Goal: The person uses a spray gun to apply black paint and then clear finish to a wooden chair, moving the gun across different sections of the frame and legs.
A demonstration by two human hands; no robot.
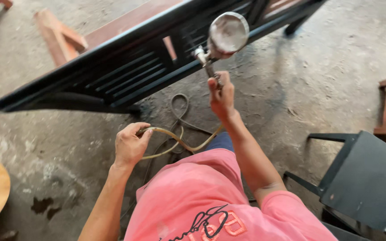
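Landmark: black slatted bench frame (126,67).

1. Left hand (129,145), nearest, below the frame: grip closed on the yellowish air hose (175,140). Slack loops on the concrete floor (327,67); likely snag.
2. Right hand (222,96), at the frame's lower rail: grip closed on the spray gun (222,38), cup upright. Tilting risks spilling; lingering risks runs on the slats.

Black slatted frame (126,67) blocks ahead, hose (179,143) loops underfoot, black stool (367,178) crowds rt, open floor (327,67) upper rt.
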